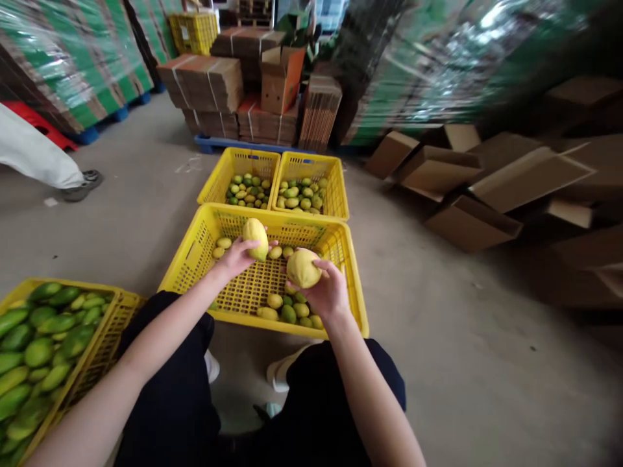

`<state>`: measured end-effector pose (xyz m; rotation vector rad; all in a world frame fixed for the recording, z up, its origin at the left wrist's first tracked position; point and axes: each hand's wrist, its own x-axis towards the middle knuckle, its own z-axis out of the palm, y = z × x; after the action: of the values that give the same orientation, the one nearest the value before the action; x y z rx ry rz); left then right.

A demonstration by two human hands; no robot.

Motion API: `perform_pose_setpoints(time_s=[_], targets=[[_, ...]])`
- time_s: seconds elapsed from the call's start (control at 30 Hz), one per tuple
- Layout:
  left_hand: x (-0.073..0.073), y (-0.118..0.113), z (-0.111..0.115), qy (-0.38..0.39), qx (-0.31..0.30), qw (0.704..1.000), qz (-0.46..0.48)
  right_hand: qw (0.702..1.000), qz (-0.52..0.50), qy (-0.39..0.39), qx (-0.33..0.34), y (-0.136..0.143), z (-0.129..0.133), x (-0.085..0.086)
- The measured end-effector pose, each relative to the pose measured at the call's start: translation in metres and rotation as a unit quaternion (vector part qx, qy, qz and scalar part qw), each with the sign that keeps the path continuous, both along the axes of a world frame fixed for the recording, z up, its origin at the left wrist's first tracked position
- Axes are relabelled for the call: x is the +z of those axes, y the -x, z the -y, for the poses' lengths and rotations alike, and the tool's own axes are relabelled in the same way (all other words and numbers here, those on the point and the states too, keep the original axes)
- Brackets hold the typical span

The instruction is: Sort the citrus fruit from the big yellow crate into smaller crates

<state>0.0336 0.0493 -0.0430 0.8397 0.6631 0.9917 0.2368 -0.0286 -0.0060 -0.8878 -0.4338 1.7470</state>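
My left hand (239,254) is wrapped round a yellow fruit (255,237) with a greenish lower end, held upright. Beside it, slightly lower and to the right, my right hand (331,285) grips a rounder pale yellow fruit (304,268). The two fruits are apart. Both hands are over a large yellow crate (359,285) with slotted walls. Several yellow and green fruits (289,314) lie at its near right, and a few yellow ones (219,251) at its far left.
Two yellow crates (277,181) of smaller fruit stand beyond. At left is a crate full of green fruit (39,352). Cardboard stacks (204,81) stand behind, open boxes (438,170) at right. A person's leg (39,152) shows at far left.
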Motion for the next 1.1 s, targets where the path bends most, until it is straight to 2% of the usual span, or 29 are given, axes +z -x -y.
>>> perform_pose_setpoints(time_s=[0.07,0.1,0.13,0.17,0.23,0.3,0.37,0.43,0.53,0.7,0.83,0.97,1.1], targets=[[0.006,-0.006,0.007,-0.048,0.012,0.998,-0.035,0.994,0.086,-0.065,-0.028,0.0,0.004,0.002],[0.008,-0.007,0.01,-0.077,0.021,0.994,-0.072,0.98,0.163,-0.102,-0.051,0.0,0.004,0.002],[0.009,-0.007,0.012,-0.112,0.034,0.986,-0.115,0.953,0.256,-0.139,-0.08,0.001,0.004,0.002],[0.009,-0.006,0.014,-0.155,0.051,0.973,-0.161,0.912,0.354,-0.174,-0.115,0.002,0.002,0.002],[0.009,-0.002,0.017,-0.256,0.093,0.929,-0.249,0.805,0.514,-0.231,-0.184,0.007,-0.003,0.0],[0.009,0.002,0.019,-0.346,0.134,0.875,-0.312,0.715,0.598,-0.278,-0.23,0.015,-0.008,-0.002],[0.007,0.004,0.019,-0.393,0.164,0.837,-0.344,0.661,0.634,-0.324,-0.237,0.023,-0.013,-0.005],[0.006,0.005,0.019,-0.412,0.185,0.82,-0.35,0.628,0.649,-0.365,-0.228,0.031,-0.017,-0.009],[0.006,0.003,0.019,-0.433,0.204,0.805,-0.35,0.602,0.653,-0.402,-0.222,0.038,-0.018,-0.015],[0.007,0.0,0.024,-0.482,0.212,0.788,-0.32,0.581,0.651,-0.434,-0.226,0.041,-0.013,-0.02],[0.002,-0.001,0.027,-0.496,0.22,0.783,-0.304,0.559,0.659,-0.45,-0.225,0.041,-0.009,-0.02],[-0.002,0.0,0.028,-0.531,0.22,0.762,-0.299,0.525,0.656,-0.485,-0.243,0.041,-0.009,-0.021],[-0.001,0.002,0.027,-0.55,0.219,0.747,-0.302,0.53,0.66,-0.477,-0.237,0.041,-0.01,-0.023]])
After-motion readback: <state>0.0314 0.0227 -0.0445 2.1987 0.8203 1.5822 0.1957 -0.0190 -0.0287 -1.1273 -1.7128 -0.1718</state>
